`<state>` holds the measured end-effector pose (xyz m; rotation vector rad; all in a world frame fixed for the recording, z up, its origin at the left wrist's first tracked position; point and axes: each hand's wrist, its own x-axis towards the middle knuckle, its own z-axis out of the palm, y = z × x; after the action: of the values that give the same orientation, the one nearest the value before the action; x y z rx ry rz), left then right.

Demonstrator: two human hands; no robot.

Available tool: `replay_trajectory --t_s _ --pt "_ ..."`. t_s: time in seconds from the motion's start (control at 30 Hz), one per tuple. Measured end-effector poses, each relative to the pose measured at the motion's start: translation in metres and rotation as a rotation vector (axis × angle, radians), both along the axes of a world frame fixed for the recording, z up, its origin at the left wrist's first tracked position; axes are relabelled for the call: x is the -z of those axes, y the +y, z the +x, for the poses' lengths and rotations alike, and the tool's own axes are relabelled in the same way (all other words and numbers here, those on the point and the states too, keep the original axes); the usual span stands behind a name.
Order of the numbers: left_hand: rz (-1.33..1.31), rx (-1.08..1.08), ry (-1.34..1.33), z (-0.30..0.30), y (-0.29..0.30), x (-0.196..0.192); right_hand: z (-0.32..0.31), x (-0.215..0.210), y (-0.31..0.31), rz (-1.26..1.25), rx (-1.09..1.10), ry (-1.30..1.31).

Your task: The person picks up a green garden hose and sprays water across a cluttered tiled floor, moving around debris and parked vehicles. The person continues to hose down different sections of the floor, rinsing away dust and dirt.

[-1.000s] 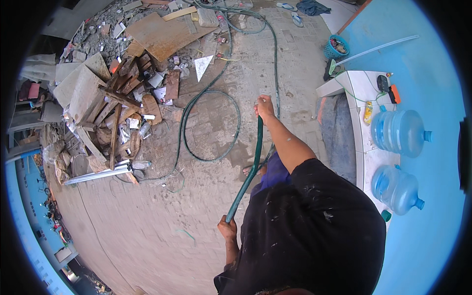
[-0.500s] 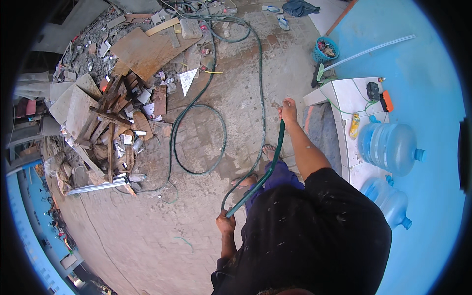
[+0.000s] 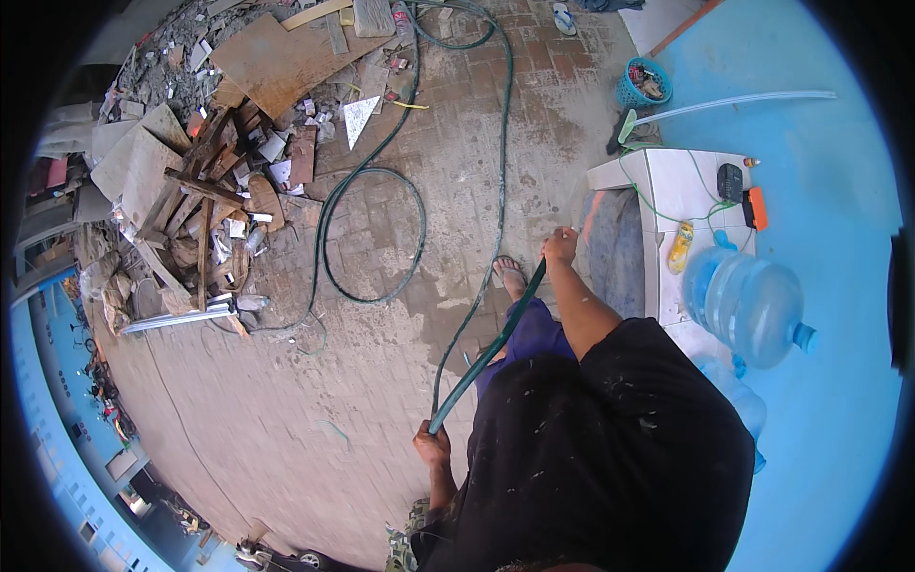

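A long dark green hose [image 3: 491,353] runs between my two hands in front of my legs. My left hand [image 3: 434,446] is closed around it low by my left hip, and from there the hose trails forward along the ground. Farther forward and to the right, my right hand [image 3: 559,246] grips the hose near what looks like its end; the very tip is hidden by my fingers. The rest lies on the paving, with one round loop left of my feet and more turns at the far edge.
A heap of rubble and broken wood [image 3: 205,205] spreads at the left. To my right stand a white tiled ledge [image 3: 681,186], large clear blue water bottles [image 3: 748,305] and a blue wall [image 3: 839,191]. A turquoise basket [image 3: 629,92] and a sandal [image 3: 564,19] lie farther ahead.
My right hand has come lower and nearer, still on the hose. My left hand has shifted slightly down and left. The hose loop appears higher in view, and only one foot shows clearly now.
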<state>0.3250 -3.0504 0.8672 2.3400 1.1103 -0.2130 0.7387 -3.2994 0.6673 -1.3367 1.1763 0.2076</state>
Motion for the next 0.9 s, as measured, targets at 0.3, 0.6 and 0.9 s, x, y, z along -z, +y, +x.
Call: replay_trajectory --t_s 0.3,0.6,0.9 --pt "-0.012 -0.146 -0.082 -0.105 -0.042 0.009 -0.034 -0.056 0.095 0.235 -0.425 -0.095" --pt "0.022 -0.824 -0.143 -0.298 -0.169 0.016 -0.261 -0.085 0.236 0.198 -0.952 0.031" --pt "0.080 -1.709 -0.354 -0.336 -0.372 0.010 -0.606 -0.161 0.330 0.248 -2.039 0.073"
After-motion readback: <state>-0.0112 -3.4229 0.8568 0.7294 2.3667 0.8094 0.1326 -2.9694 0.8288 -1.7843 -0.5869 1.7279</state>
